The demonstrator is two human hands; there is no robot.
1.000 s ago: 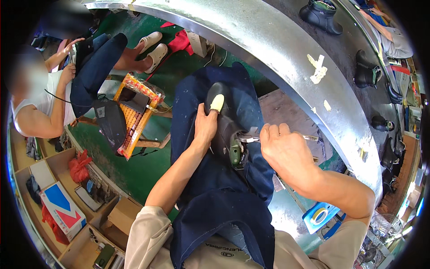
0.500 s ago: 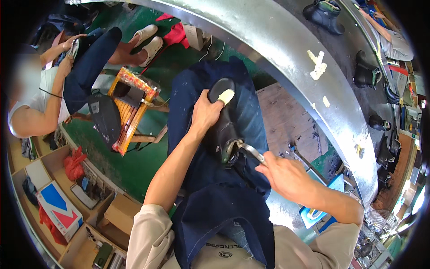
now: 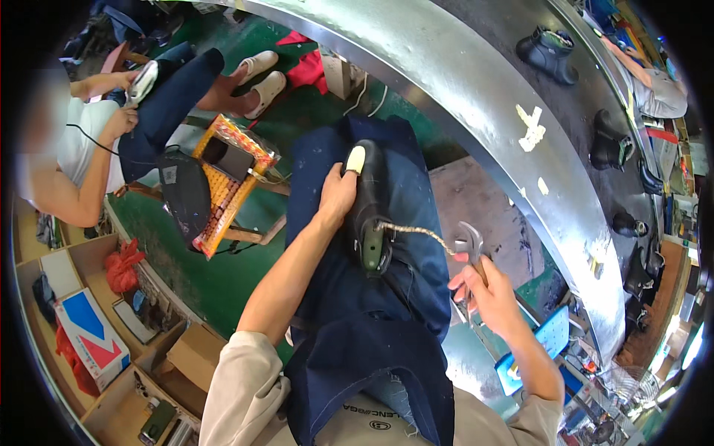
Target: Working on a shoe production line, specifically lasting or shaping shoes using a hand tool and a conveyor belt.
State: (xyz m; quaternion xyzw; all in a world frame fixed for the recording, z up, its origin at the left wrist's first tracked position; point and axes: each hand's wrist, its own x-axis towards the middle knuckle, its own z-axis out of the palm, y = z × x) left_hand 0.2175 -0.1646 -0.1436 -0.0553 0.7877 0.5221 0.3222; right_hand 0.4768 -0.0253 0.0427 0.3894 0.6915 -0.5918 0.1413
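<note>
A black boot (image 3: 366,201) lies on my lap, toe pointing away from me. My left hand (image 3: 341,195) grips the forefoot from its left side. A pale yellow patch (image 3: 356,159) sits at the thumb's tip; whether it covers the thumb or sticks to the boot is unclear. Something green (image 3: 372,249) shows inside the boot's near opening. My right hand (image 3: 487,293), to the right of my lap, is closed around metal pincers (image 3: 470,241) with curved jaws. A rough tan strip (image 3: 416,230) stretches from the boot's opening to the pincers.
A curved metal bench (image 3: 491,97) arches around the far and right side, with several black boots (image 3: 549,53) beyond it. On the left, a person sits holding a shoe (image 3: 143,82) beside a beaded stool (image 3: 227,189). Wooden compartments (image 3: 93,275) stand at lower left.
My right hand and the pincers have moved right, away from the boot. The tan strip now trails out of the boot's opening, exposing the green part. My left hand has shifted slightly on the forefoot.
</note>
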